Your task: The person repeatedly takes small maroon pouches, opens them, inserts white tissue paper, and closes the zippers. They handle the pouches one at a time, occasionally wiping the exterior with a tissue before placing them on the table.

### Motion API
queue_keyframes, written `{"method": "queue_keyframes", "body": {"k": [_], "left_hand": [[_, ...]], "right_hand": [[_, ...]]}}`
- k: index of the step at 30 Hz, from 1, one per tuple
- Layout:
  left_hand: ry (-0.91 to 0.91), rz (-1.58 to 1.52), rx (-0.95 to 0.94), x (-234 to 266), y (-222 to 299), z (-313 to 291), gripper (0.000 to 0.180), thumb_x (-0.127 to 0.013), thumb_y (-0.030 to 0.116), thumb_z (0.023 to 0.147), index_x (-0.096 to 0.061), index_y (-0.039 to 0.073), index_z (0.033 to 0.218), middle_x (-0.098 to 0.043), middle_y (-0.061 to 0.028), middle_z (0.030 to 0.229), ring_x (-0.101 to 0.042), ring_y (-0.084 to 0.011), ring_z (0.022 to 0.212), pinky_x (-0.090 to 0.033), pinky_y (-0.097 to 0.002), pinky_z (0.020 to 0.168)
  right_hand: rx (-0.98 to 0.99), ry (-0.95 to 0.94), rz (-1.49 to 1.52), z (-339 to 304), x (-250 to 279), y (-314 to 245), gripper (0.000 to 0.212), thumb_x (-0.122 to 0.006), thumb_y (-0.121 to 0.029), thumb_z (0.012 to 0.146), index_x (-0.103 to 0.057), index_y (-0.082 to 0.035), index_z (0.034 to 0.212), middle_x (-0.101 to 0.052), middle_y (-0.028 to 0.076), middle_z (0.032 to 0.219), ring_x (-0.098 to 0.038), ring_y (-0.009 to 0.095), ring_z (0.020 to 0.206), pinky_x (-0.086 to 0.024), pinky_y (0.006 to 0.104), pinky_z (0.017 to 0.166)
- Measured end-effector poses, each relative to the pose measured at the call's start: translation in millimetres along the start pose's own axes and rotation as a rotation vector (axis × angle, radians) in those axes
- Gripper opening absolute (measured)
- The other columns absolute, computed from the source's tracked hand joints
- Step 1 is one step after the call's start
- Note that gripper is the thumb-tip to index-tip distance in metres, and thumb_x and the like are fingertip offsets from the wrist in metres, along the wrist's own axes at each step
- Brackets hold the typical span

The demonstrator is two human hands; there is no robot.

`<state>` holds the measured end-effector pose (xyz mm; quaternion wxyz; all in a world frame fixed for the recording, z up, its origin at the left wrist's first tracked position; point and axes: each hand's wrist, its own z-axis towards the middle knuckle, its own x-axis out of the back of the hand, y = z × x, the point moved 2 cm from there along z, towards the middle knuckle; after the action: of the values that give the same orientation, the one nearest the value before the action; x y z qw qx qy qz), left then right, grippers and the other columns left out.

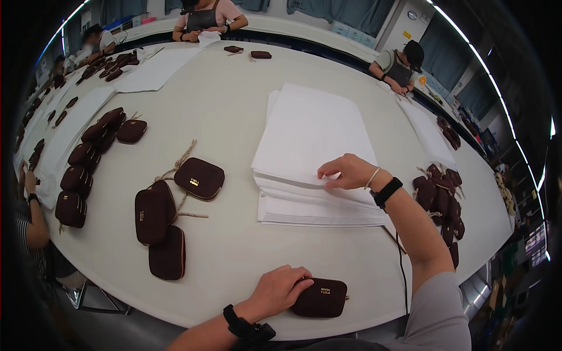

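Observation:
My left hand grips the left end of a dark brown zip pouch at the table's near edge. Its thumb lies across the pouch's front, which bears small gold lettering. Farther up, my right hand reaches over a stack of white paper sheets. Thumb and forefinger are at the near edge of the upper sheets, with the edge apparently pinched between them. Lower sheets stick out below. Left of the stack lie several more brown pouches, some with twisted cord at the zip.
Brown pouches stand in a row at the left and in a heap at the right. A thin dark cable runs beside my right arm. Co-workers sit round the white table, one at the far side, another far right.

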<state>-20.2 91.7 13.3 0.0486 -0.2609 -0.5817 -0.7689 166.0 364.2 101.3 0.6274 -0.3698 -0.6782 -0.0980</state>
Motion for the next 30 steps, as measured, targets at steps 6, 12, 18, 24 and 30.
{"method": "queue_keyframes", "body": {"k": [6, 12, 18, 24, 30], "left_hand": [[-0.001, 0.003, 0.002, 0, -1, 0, 0.018, -0.061, 0.028, 0.100, -0.067, 0.012, 0.103, -0.063, -0.0068, 0.076, -0.063, -0.0259, 0.077, -0.050, -0.0379, 0.068], [0.000, 0.003, 0.002, -1, -1, 0, 0.018, -0.061, 0.028, 0.100, -0.067, 0.012, 0.102, -0.063, -0.0064, 0.076, -0.063, -0.0256, 0.077, -0.050, -0.0379, 0.067], [0.000, 0.007, 0.007, 0, 0, 0, 0.018, -0.061, 0.028, 0.100, -0.067, 0.012, 0.102, -0.063, -0.0064, 0.076, -0.063, -0.0257, 0.077, -0.050, -0.0382, 0.067], [0.004, 0.020, 0.002, -1, -1, 0, 0.017, -0.061, 0.028, 0.100, -0.067, 0.012, 0.102, -0.063, -0.0064, 0.076, -0.063, -0.0262, 0.077, -0.050, -0.0385, 0.067], [-0.002, 0.011, 0.004, -1, -1, 0, 0.018, -0.062, 0.027, 0.099, -0.068, 0.011, 0.104, -0.063, -0.0079, 0.077, -0.062, -0.0263, 0.076, -0.050, -0.0379, 0.069]], "right_hand": [[-0.062, -0.022, 0.007, 3, 0, 10, 0.021, -0.076, -0.023, 0.085, -0.072, -0.008, 0.100, -0.076, 0.010, 0.096, -0.073, 0.026, 0.093, -0.056, 0.0347, 0.083], [-0.087, 0.034, 0.032, 3, -3, 24, 0.016, -0.074, -0.018, 0.088, -0.076, -0.004, 0.097, -0.077, 0.011, 0.096, -0.072, 0.026, 0.087, -0.055, 0.0332, 0.081], [-0.164, 0.063, 0.076, 1, -3, 22, 0.019, -0.070, -0.019, 0.092, -0.076, -0.005, 0.103, -0.077, 0.012, 0.096, -0.070, 0.027, 0.084, -0.054, 0.0340, 0.079], [-0.140, 0.097, 0.066, -1, -8, 26, 0.019, -0.065, -0.020, 0.095, -0.075, -0.005, 0.103, -0.075, 0.012, 0.092, -0.067, 0.028, 0.083, -0.053, 0.0350, 0.078], [-0.193, 0.167, 0.037, -1, -12, 24, 0.019, -0.062, -0.020, 0.096, -0.072, -0.005, 0.098, -0.073, 0.013, 0.084, -0.066, 0.030, 0.080, -0.052, 0.0379, 0.076]]}}
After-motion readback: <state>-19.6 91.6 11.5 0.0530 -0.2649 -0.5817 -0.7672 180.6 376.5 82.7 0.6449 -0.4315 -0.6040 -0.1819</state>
